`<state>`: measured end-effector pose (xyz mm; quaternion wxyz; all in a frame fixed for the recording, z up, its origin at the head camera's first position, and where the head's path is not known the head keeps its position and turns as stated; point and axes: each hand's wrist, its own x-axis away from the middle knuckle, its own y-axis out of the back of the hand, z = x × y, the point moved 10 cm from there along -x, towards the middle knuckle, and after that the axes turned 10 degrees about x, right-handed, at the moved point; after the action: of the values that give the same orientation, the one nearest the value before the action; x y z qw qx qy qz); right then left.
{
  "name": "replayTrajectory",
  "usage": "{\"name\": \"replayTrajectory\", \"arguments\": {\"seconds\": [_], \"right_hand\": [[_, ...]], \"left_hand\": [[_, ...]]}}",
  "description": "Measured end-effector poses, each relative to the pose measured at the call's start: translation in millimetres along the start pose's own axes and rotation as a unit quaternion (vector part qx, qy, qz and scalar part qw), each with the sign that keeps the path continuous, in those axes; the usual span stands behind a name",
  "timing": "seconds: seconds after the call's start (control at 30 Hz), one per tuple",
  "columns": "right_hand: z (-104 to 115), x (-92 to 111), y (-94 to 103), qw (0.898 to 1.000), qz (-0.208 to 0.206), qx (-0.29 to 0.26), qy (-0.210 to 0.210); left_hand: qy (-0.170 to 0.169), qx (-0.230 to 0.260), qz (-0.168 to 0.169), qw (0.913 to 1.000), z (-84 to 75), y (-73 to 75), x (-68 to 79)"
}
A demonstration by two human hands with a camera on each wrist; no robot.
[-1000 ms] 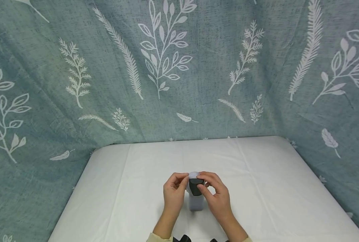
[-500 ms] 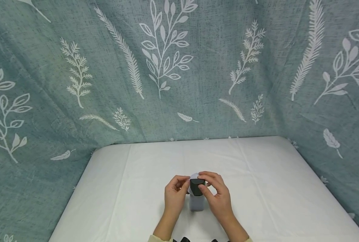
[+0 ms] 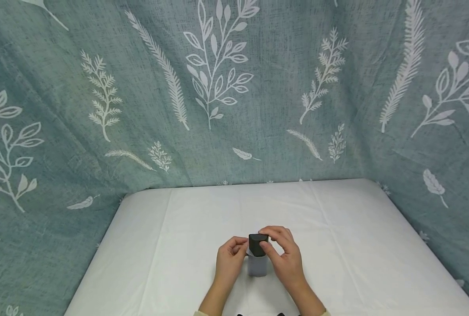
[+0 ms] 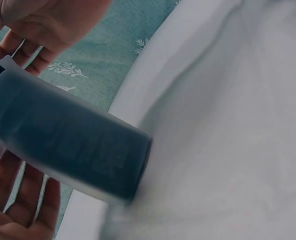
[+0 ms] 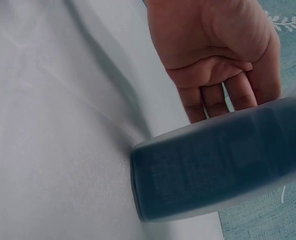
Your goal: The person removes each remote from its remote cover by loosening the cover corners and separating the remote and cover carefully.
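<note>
A bottle stands upright on the white table, with a black cap [image 3: 258,245] and a grey-blue body [image 3: 257,266] below it. Whitish translucent film [image 3: 250,253] shows at the cap's lower left; in the left wrist view the film [image 4: 7,63] flares out around the bottle's shoulder. My left hand [image 3: 229,260] pinches this film beside the cap with thumb and fingertips. From the other side, my right hand [image 3: 285,256] has its thumb on the cap's front and its forefinger at the back edge. The bottle's body [image 5: 212,160] leans across the right wrist view, its base at the table.
A white cloth [image 3: 195,215] covers the table. Behind and on both sides hangs a green-blue curtain [image 3: 155,109] printed with white leaves. Dark rounded objects peek in at the bottom edge of the head view.
The whitish film behind the cap's top has dropped out of sight, leaving the cap's top uncovered. My left hand has shifted slightly down and right. My right thumb and forefinger stay at the cap.
</note>
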<state>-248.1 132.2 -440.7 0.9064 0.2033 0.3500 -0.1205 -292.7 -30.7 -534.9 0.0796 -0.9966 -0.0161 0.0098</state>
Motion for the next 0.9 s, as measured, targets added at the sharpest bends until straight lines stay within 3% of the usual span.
{"name": "replayTrajectory", "arguments": {"seconds": [0.13,0.37,0.47,0.57,0.63,0.73,0.9], "right_hand": [[-1.4,0.9,-0.6,1.0,0.004,-0.002,-0.004],[-6.5,0.4,-2.0,1.0,0.013,0.01,-0.023],[-6.2,-0.4,-1.5,0.999,0.013,0.013,-0.026],[-4.2,-0.6,-1.0,1.0,0.01,0.012,-0.021],[-3.7,-0.4,-1.4,1.0,0.01,0.013,-0.019],[-4.7,-0.2,-2.5,1.0,0.014,0.01,-0.021],[-8.1,-0.3,-4.1,1.0,0.02,0.005,-0.023]], "left_hand": [[-0.009,-0.001,0.019,0.9998,-0.2,-0.7,3.4],[-0.031,0.0,0.006,0.9995,-2.9,8.5,8.3],[-0.087,0.006,0.023,0.996,-14.0,6.9,11.3],[-0.155,0.013,0.059,0.986,-27.1,1.2,17.2],[-0.182,0.02,0.076,0.9801,-32.3,-1.5,20.5],[-0.182,0.032,0.079,0.9795,-31.8,-1.5,21.7],[-0.154,0.037,0.059,0.9856,-23.7,1.3,20.0]]}}
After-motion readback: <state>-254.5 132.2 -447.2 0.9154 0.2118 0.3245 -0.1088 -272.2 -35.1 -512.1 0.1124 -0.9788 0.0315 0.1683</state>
